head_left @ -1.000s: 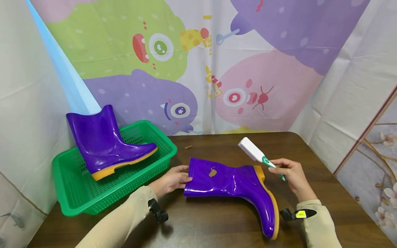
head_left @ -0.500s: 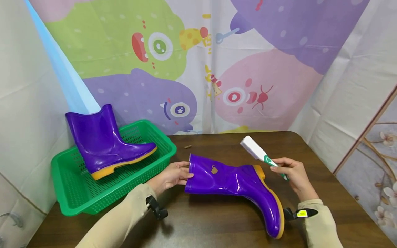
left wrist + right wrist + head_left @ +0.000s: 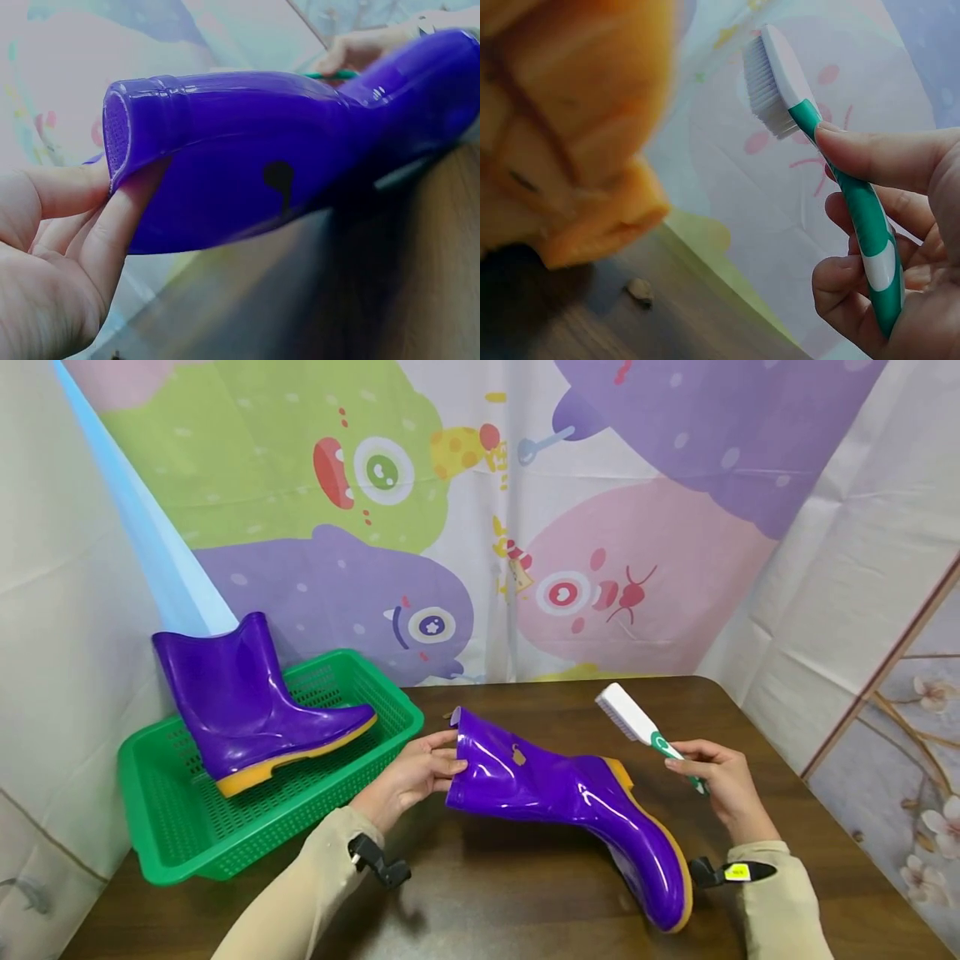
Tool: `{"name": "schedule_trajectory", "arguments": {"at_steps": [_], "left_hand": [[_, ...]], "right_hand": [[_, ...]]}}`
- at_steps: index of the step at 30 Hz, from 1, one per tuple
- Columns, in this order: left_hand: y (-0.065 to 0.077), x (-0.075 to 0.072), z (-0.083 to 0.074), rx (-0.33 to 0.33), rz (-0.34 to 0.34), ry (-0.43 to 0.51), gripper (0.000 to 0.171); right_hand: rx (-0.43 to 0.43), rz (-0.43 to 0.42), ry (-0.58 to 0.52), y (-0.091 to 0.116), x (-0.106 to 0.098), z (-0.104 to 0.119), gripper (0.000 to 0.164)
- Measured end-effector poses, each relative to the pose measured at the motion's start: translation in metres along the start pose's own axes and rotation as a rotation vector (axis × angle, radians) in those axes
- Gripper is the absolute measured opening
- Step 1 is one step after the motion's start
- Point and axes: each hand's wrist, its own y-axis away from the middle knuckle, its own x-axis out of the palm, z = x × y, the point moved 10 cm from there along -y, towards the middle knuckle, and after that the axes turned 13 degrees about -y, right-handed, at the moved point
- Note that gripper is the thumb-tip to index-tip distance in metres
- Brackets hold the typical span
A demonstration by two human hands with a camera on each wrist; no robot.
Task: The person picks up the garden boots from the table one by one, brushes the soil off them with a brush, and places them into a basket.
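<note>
A purple rain boot (image 3: pixel 540 785) with a yellow sole is tilted over the table, its shaft raised and its toe toward the front right. My left hand (image 3: pixel 412 772) pinches the rim of its shaft, thumb and fingers on either side, as the left wrist view of the boot (image 3: pixel 240 142) shows. A brown mark (image 3: pixel 518 754) is on the shaft; a dark spot (image 3: pixel 278 180) shows on another part of it. My right hand (image 3: pixel 720 777) grips the green and white handle of a scrub brush (image 3: pixel 633 717), bristles facing left, apart from the boot.
A green plastic basket (image 3: pixel 277 842) stands at the left, with a second purple boot (image 3: pixel 240 702) in it. A small brown lump (image 3: pixel 639 292) lies on the wooden table (image 3: pixel 525 893). A cartoon-print curtain (image 3: pixel 480 610) hangs behind.
My left hand has lifted the shaft end of the boot, tilting it and turning its upper side. My right hand has moved slightly right with the brush.
</note>
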Motion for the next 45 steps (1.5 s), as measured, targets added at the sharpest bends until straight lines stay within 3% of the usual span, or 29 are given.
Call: {"name": "schedule_trajectory", "arguments": {"at_steps": [13, 21, 29, 36, 45], "left_hand": [[0.002, -0.010, -0.031, 0.099, -0.038, 0.129, 0.062], [0.003, -0.018, -0.050, 0.158, -0.039, 0.141, 0.059], [0.008, -0.029, -0.066, 0.207, -0.047, 0.080, 0.058], [0.016, -0.043, -0.066, 0.203, -0.076, -0.022, 0.064], [0.032, -0.047, -0.069, 0.253, -0.057, -0.122, 0.065]], "right_hand": [[0.015, -0.011, -0.012, 0.001, -0.009, 0.005, 0.031], [0.004, 0.003, -0.018, 0.000, -0.006, 0.005, 0.031], [-0.018, 0.015, -0.020, 0.001, -0.001, 0.010, 0.030], [-0.030, 0.031, -0.017, 0.002, 0.005, 0.014, 0.032], [-0.061, 0.067, -0.004, 0.003, 0.018, 0.019, 0.031]]}}
